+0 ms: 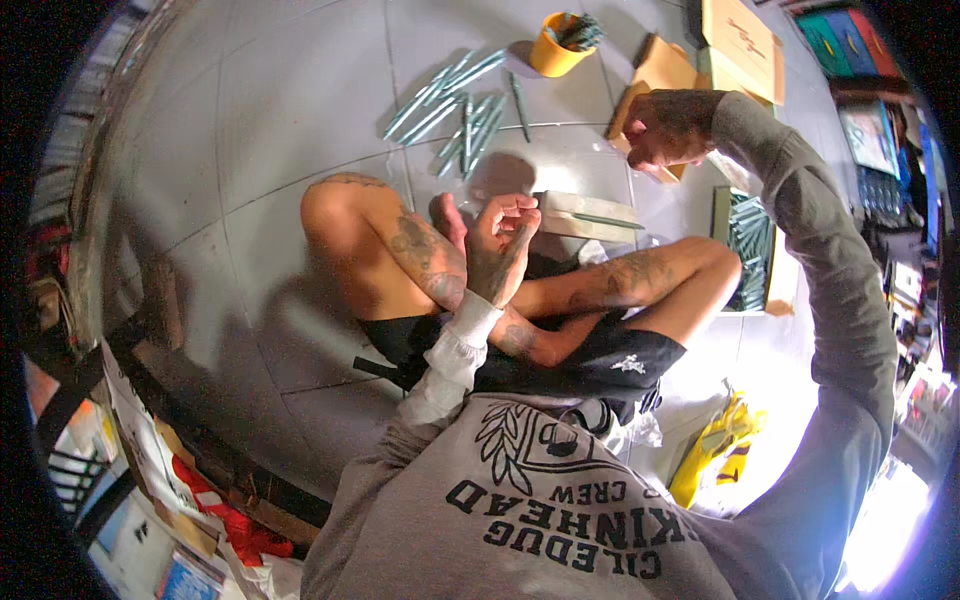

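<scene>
two hands: i see a person seated cross-legged on a grey tiled floor (250,150), both arms in grey sleeves.
left hand: the left hand (503,248) is raised over the crossed legs, fingers (512,207) curled narrow; whether they pinch anything i cannot tell.
right hand: the right hand (668,128) reaches out and rests on a brown cardboard piece (662,68), fingers bent down onto it; i cannot tell if they have closed on it.
step in hand: i judge this as the reach for the cardboard piece, with the left hand waiting near the lap.
next move calls for: by my reading, a firm hold on the cardboard edge and a pull back toward the lap without sweeping the loose sticks.
things nearby: a flat pale box (590,214) lies just beyond the left hand with one green stick on it; a scatter of green sticks (455,105) lies on the floor further out; a yellow cup (557,45) holds more of them; an open box of green sticks (750,248) sits by the right knee.
surface: smooth tiles with dark joints, glare at the lower right.
room: cluttered edges, a yellow bag (715,450) by the right hip, stacked boxes and coloured packets along the right side, papers and red items at the lower left.
</scene>
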The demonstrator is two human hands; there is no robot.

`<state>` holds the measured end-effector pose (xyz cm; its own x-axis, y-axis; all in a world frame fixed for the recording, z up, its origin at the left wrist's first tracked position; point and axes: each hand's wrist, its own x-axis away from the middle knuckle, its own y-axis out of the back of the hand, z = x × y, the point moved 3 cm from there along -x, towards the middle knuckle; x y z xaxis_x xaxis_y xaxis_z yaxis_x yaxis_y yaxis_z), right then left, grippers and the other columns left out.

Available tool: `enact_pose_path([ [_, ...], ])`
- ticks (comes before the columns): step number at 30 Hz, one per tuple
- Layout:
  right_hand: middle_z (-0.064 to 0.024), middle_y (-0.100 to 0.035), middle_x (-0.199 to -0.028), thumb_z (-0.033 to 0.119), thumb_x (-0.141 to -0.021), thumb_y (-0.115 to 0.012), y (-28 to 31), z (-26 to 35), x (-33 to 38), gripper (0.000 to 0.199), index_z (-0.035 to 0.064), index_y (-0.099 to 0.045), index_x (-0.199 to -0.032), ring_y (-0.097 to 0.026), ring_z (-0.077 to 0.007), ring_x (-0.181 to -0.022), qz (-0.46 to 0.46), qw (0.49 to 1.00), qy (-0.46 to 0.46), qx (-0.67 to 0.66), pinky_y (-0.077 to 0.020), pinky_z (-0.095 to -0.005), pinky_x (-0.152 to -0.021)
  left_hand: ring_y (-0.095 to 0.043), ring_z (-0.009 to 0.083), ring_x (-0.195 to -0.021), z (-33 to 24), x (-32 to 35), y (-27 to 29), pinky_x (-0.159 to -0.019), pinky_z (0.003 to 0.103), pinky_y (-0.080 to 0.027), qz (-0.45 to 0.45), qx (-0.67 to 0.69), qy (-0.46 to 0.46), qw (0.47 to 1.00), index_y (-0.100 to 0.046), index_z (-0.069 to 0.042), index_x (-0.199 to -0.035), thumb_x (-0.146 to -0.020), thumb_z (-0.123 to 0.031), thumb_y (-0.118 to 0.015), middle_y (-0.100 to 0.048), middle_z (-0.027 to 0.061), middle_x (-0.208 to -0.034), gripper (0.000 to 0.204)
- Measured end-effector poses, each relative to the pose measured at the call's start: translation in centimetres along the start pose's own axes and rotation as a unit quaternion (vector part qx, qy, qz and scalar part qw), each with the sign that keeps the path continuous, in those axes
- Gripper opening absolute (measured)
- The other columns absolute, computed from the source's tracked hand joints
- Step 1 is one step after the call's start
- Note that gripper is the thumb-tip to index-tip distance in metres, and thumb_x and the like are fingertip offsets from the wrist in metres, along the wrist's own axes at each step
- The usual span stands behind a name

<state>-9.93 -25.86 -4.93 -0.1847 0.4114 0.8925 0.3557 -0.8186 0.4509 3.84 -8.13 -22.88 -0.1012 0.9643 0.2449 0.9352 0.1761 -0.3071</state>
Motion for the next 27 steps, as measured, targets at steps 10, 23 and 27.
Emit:
enact_pose_path([
  [10,0.0015,-0.050,-0.060,0.008,-0.074,-0.062,-8.0,-5.7,5.0,0.011,0.0035,-0.054,-0.068,-0.048,-0.0076,-0.055,0.010,0.953,0.155,-0.259,-0.0415,-0.0255,-0.049,-0.058,0.0066,-0.068,2.1,1.9,-4.9,-0.049,0.018,-0.042,0.069,0.110,0.149,0.980,-0.065,-0.005,-0.109,-0.092,-0.034,-0.067,-0.069,0.0047,-0.094,0.034],
  [23,-0.0041,-0.065,-0.088,-0.008,-0.075,-0.075,-7.2,-5.8,21.2,0.040,-0.0031,-0.056,-0.109,-0.064,-0.0122,-0.077,-0.151,0.956,0.210,-0.139,-0.0535,-0.0281,-0.071,-0.059,0.0077,-0.067,-5.8,5.6,-14.8,-0.051,0.020,-0.043,0.245,0.267,0.168,0.917,-0.064,-0.007,-0.104,-0.091,-0.030,-0.060,-0.069,0.0038,-0.091,0.027],
  [27,-0.0044,-0.064,-0.077,-0.003,-0.071,-0.072,-9.0,-6.2,23.1,0.020,-0.0009,-0.060,-0.088,-0.063,-0.0132,-0.066,-0.267,0.910,0.237,-0.210,-0.0499,-0.0276,-0.059,-0.055,0.0049,-0.062,-7.8,6.9,-15.1,-0.048,0.016,-0.038,0.299,0.274,0.173,0.897,-0.062,-0.006,-0.103,-0.092,-0.027,-0.056,-0.068,0.0042,-0.088,0.025],
])
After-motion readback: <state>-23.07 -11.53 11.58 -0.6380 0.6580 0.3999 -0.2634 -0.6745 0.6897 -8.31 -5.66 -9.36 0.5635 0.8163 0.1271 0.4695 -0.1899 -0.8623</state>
